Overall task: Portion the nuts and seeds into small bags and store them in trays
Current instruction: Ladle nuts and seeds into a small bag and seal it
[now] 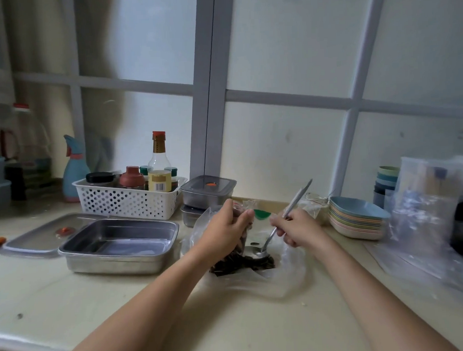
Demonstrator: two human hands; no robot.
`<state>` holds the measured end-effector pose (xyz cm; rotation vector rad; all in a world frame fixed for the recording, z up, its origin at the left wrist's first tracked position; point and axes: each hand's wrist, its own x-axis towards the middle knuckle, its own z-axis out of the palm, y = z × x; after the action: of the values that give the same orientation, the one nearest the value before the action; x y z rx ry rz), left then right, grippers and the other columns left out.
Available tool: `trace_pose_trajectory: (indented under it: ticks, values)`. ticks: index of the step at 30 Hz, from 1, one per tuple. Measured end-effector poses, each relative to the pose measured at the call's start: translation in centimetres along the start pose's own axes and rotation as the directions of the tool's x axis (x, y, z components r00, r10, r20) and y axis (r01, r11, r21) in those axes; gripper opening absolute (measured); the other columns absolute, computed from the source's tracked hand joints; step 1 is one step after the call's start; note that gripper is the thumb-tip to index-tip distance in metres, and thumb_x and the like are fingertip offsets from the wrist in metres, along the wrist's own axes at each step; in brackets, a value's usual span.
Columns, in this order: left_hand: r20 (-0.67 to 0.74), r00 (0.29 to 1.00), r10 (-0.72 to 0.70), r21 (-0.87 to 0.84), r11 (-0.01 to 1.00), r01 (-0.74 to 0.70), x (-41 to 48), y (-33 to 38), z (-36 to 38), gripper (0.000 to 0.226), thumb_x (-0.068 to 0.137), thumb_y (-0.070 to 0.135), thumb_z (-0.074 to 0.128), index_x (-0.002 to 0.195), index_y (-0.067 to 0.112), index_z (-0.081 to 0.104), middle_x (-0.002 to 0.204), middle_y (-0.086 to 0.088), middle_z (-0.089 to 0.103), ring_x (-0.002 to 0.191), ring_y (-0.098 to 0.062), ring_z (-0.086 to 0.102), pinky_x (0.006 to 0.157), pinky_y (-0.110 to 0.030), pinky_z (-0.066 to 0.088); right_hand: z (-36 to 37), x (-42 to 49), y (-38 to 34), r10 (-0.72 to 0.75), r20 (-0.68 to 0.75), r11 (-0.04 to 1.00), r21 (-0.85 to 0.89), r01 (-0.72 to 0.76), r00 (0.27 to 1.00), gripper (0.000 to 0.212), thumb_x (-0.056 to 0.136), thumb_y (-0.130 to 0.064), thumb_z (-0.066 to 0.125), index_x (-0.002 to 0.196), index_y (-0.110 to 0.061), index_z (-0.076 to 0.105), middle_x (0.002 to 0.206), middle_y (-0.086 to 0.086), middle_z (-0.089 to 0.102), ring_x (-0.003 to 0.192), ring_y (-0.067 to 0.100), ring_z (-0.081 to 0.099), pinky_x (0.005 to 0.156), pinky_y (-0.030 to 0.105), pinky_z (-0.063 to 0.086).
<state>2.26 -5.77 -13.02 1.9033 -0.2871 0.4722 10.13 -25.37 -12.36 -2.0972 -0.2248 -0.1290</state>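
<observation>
Lowest in the frame, the left forearm (156,304) and the right forearm (365,288) reach in over the pale counter (72,299). At middle left a flat lid (38,234) lies beside an open steel tray (117,242), which holds no bags, with a white basket (129,200) of bottles behind it.

At centre the left hand (227,228) is curled round the gathered top of a small bag (242,244), already dark with seeds, and holds it upright. Just beneath, loose seeds (241,264) lie heaped inside a large clear bag (289,275) spread flat on the counter. The spoon (260,253) dips its bowl into that heap. The right hand (295,228) pinches its handle in closed fingers. Stacked pastel plates (355,218) and crumpled plastic bags (423,208) sit at the right.

The small bag looks like thin, limp, slippery film and probably weighs little. It likely needs holding at the mouth, kept open, with support under the sagging bottom once it is lifted. The seeds are loose and would scatter from a tipped spoon.
</observation>
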Motion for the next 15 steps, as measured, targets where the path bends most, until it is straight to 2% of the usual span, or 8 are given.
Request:
trace_pose_trajectory:
  ticks: [2, 5, 7, 10, 12, 14, 15]
  values:
    - [0.017, 1.000, -0.022, -0.143, 0.989, 0.024, 0.0, 0.0, -0.1, 0.029, 0.100, 0.033, 0.064, 0.106, 0.006, 0.057, 0.093, -0.011, 0.074, 0.075, -0.013, 0.070, 0.071, -0.042, 0.058, 0.4, 0.3, 0.2, 0.003, -0.082, 0.999, 0.041, 0.001, 0.997, 0.039, 0.087, -0.030, 0.078, 0.102, -0.001, 0.055, 0.069, 0.005, 0.071, 0.044, 0.017, 0.049, 0.044, 0.026, 0.038]
    - [0.060, 0.996, -0.061, -0.233, 0.970, 0.073, -0.1, 0.1, -0.3, 0.033, 0.096, 0.026, 0.071, 0.110, 0.001, 0.055, 0.100, -0.017, 0.075, 0.091, -0.020, 0.076, 0.077, -0.043, 0.061, 0.5, -0.2, 0.1, 0.085, -0.159, 0.994, 0.084, -0.072, 0.984, 0.057, 0.083, -0.023, 0.084, 0.114, -0.007, 0.039, 0.078, 0.013, 0.073, 0.040, 0.015, 0.050, 0.039, 0.024, 0.038]
    - [0.084, 0.994, -0.075, -0.238, 0.967, 0.093, -0.2, 0.0, -0.3, 0.033, 0.094, 0.025, 0.073, 0.111, 0.003, 0.055, 0.097, -0.011, 0.077, 0.091, -0.023, 0.075, 0.074, -0.038, 0.061, 0.6, -0.3, 0.4, 0.099, -0.168, 0.995, 0.009, -0.099, 0.981, 0.051, 0.085, -0.027, 0.082, 0.114, -0.005, 0.046, 0.078, 0.011, 0.074, 0.040, 0.014, 0.051, 0.038, 0.023, 0.038]
    - [0.110, 0.991, -0.077, -0.203, 0.974, 0.098, -0.5, 0.0, -0.2, 0.035, 0.093, 0.025, 0.074, 0.113, 0.005, 0.053, 0.098, -0.008, 0.078, 0.082, -0.012, 0.073, 0.068, -0.030, 0.059, 0.9, 0.0, 1.0, 0.131, -0.200, 0.985, -0.088, -0.151, 0.971, 0.032, 0.091, -0.039, 0.072, 0.092, -0.008, 0.063, 0.072, 0.003, 0.065, 0.051, 0.018, 0.053, 0.046, 0.024, 0.037]
    - [0.123, 0.990, -0.071, -0.206, 0.974, 0.096, -0.6, 0.0, -0.2, 0.036, 0.094, 0.022, 0.073, 0.116, 0.002, 0.050, 0.104, -0.015, 0.075, 0.079, -0.009, 0.072, 0.067, -0.027, 0.059, 1.2, 0.2, 1.1, 0.195, -0.220, 0.980, 0.016, -0.196, 0.956, 0.027, 0.092, -0.037, 0.066, 0.089, -0.010, 0.062, 0.074, 0.006, 0.062, 0.054, 0.021, 0.052, 0.047, 0.023, 0.035]
    - [0.121, 0.990, -0.072, -0.202, 0.975, 0.095, -0.5, -0.1, -0.2, 0.033, 0.096, 0.020, 0.070, 0.115, 0.001, 0.051, 0.104, -0.017, 0.074, 0.085, -0.017, 0.073, 0.069, -0.030, 0.062, 1.2, 0.2, 0.9, 0.229, -0.251, 0.969, 0.154, -0.195, 0.940, 0.021, 0.094, -0.026, 0.062, 0.088, -0.006, 0.062, 0.079, 0.011, 0.065, 0.054, 0.022, 0.053, 0.047, 0.025, 0.036]
    - [0.117, 0.991, -0.071, -0.197, 0.976, 0.094, -0.5, -0.2, -0.2, 0.031, 0.097, 0.020, 0.069, 0.114, 0.001, 0.052, 0.102, -0.017, 0.074, 0.088, -0.021, 0.073, 0.069, -0.032, 0.062, 1.1, 0.1, 0.7, 0.219, -0.285, 0.970, 0.171, -0.175, 0.933, 0.017, 0.094, -0.023, 0.061, 0.089, -0.007, 0.062, 0.082, 0.011, 0.066, 0.057, 0.023, 0.055, 0.050, 0.027, 0.038]
